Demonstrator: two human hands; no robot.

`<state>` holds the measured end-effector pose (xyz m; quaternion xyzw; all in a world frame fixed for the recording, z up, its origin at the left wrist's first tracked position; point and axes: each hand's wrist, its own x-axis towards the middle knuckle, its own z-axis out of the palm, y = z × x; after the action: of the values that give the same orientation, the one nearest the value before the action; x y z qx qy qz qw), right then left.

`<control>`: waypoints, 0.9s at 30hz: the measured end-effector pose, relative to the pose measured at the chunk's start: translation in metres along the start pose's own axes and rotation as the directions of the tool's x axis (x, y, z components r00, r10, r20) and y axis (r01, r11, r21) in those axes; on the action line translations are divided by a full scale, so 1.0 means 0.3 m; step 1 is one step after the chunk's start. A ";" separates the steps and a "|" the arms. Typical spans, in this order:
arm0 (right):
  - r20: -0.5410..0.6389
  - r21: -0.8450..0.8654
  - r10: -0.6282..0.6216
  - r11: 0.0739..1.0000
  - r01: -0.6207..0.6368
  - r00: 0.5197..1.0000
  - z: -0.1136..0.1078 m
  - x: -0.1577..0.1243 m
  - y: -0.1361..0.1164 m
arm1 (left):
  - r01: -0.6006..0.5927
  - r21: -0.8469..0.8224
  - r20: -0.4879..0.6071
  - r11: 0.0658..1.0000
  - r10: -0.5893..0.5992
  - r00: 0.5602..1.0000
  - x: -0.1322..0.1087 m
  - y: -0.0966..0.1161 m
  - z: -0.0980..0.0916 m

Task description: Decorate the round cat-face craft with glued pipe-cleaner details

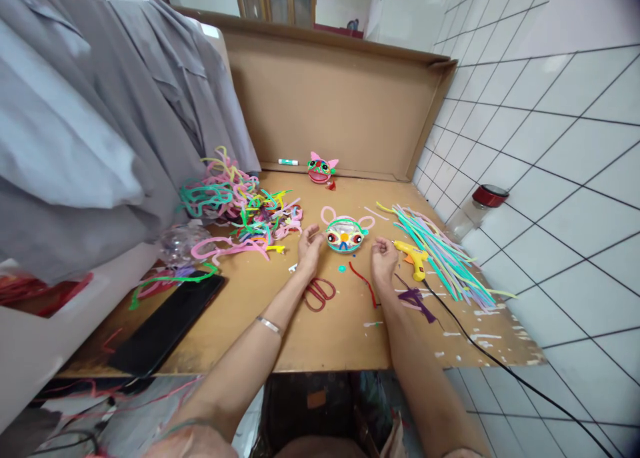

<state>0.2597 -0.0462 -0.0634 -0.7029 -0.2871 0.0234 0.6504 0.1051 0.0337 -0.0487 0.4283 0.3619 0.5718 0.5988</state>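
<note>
A craft animal face (345,237) stands on the table between my hands, with pink looped ears, big dark eyes, an orange nose and a green rim. My left hand (310,250) is just at its left side, fingers loosely bent and apart, with no object visible in them. To the right of the face, my right hand (384,258) has its fingers curled in; whatever they may hold is hidden. Red-handled scissors (320,294) lie beside my left wrist. A red fuzzy stem (363,283) lies near my right hand, and a yellow glue gun (414,258) is just beyond it.
Pipe cleaners form a tangled heap (240,205) at left and a straight bundle (440,251) at right. A black phone (167,325), a lidded jar (477,208), a second craft face (320,169) and a glue stick (288,162) surround the work. Another person's grey sleeve (75,131) is at left.
</note>
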 end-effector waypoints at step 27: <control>0.654 -0.582 -0.220 0.466 0.667 0.724 -0.059 -0.248 -0.117 | -0.581 0.435 0.366 0.687 0.455 0.812 -0.213 0.075 -0.060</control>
<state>0.1918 -0.0947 -0.0535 -0.7770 -0.6007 -0.1050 0.1559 0.0746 -0.0286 -0.0382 0.7234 0.2964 0.5427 0.3071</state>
